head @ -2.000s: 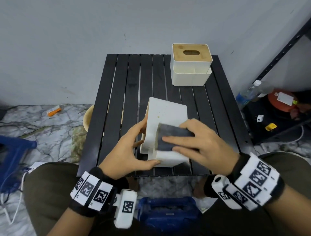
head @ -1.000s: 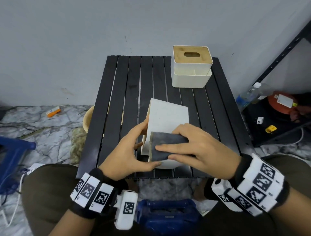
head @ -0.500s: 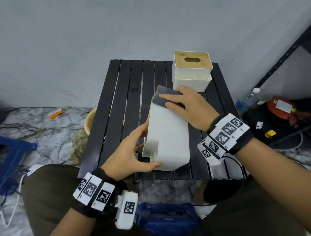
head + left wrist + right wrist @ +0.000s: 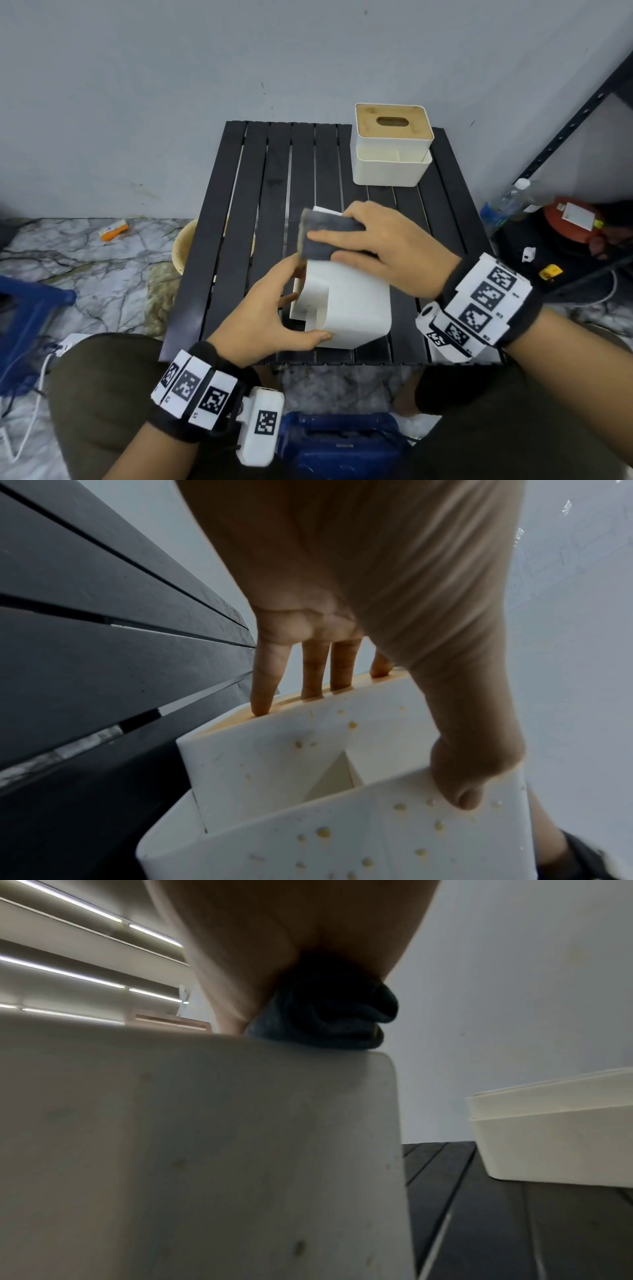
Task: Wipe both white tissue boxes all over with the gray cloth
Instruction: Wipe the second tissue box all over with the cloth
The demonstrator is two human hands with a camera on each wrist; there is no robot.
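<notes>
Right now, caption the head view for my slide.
Right hand presses gray cloth onto tipped white tissue box steadied by left hand.

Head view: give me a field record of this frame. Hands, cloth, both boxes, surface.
left hand: grips near tissue box, thumb on one wall, fingers on the far side
right hand: presses gray cloth flat on the box's far upper edge
near tissue box: tipped on its side, yellowish spots on the walls
second tissue box: upright at the table's far right, wooden lid, untouched
surface: black slatted table
</notes>
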